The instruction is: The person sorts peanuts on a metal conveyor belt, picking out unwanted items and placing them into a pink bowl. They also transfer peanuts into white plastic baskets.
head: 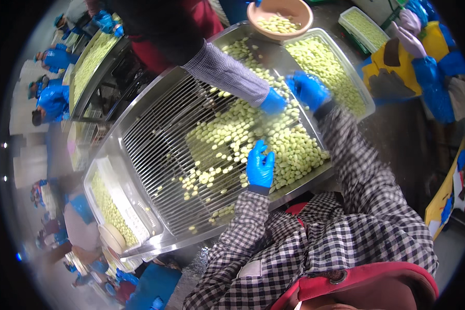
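Small pale green oval fruits [294, 157] lie heaped on a metal sorting table with a slatted bed [159, 147]. My left hand [260, 164], in a blue glove, is over the near edge of the heap, fingers apart and slightly bent, with nothing seen in it. My right hand [309, 90], also blue-gloved and blurred, is above the table's right rim, beside a white plastic tub of the same fruits [329, 69]; whether it holds any cannot be told. A co-worker's blue-gloved hand [273, 102] reaches onto the heap between my hands.
An orange-brown bowl [281, 33] with fruits stands at the table's far end. At the left end is a plastic basket of fruits [114, 207]. Another filled tub [364, 31] is at the upper right, near a person in a yellow apron [430, 38]. More workers and a second table stand left.
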`<control>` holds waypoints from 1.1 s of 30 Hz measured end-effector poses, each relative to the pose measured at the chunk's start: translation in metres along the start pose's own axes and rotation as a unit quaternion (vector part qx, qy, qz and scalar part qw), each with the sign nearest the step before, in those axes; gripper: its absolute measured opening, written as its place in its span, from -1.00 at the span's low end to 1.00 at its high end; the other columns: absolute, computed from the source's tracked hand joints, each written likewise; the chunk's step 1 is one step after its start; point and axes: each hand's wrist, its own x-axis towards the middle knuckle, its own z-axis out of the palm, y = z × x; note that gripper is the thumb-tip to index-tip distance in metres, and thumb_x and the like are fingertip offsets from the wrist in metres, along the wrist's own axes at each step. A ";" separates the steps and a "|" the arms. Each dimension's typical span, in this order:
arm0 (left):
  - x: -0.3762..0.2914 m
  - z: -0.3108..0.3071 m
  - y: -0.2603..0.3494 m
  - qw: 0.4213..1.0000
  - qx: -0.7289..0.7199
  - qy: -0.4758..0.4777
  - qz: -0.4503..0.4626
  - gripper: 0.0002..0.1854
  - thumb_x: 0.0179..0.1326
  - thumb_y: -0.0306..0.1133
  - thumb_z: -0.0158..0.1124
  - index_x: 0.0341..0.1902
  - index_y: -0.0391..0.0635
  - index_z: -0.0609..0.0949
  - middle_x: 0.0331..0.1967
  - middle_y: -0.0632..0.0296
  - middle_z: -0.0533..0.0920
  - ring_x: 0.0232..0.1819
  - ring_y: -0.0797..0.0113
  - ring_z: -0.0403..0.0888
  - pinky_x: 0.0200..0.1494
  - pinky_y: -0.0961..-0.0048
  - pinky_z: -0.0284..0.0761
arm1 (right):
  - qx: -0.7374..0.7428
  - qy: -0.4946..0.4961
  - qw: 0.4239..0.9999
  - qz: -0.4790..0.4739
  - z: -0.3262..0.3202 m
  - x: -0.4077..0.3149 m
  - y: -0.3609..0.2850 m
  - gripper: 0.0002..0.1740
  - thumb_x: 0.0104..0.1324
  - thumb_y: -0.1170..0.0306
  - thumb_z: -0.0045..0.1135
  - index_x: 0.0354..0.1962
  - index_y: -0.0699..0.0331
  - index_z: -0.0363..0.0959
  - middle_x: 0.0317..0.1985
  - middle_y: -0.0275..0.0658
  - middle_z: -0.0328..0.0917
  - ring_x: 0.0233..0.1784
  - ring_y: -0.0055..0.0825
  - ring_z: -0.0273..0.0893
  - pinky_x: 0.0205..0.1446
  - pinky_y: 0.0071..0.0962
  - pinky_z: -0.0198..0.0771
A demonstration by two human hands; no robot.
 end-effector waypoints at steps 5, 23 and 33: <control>-0.043 -0.118 -0.086 0.957 0.202 0.201 -0.063 -0.47 0.18 -0.42 0.33 0.24 -0.16 0.46 0.15 -0.01 0.47 -0.09 0.20 0.53 -0.02 0.34 0.51 | 0.361 0.023 0.921 0.144 -0.046 0.102 -0.031 -0.53 0.43 0.17 -0.05 0.13 0.33 0.26 0.04 -0.09 0.45 0.04 -0.25 0.45 0.13 -0.33 0.38; -0.002 -0.275 -0.255 0.833 0.523 0.160 -0.084 -0.46 0.24 0.00 0.19 0.31 0.35 0.42 0.43 0.23 0.20 0.45 0.04 0.05 0.44 -0.22 -0.18 | -0.504 0.151 0.851 0.001 -0.184 -0.249 0.171 -0.51 0.42 0.30 0.02 0.16 0.49 0.28 0.09 0.00 0.45 0.16 -0.28 0.40 0.23 -0.32 0.30; 0.016 0.015 -0.094 0.985 0.129 0.001 0.113 -0.33 0.18 -0.10 0.28 0.40 0.18 0.36 0.51 0.17 0.05 0.49 0.06 0.02 0.47 0.03 -0.01 | -0.510 0.150 0.846 0.035 -0.078 -0.251 0.144 -0.46 0.37 0.15 0.07 0.10 0.42 0.36 0.07 0.05 0.48 0.15 -0.06 0.43 0.23 -0.25 0.30</control>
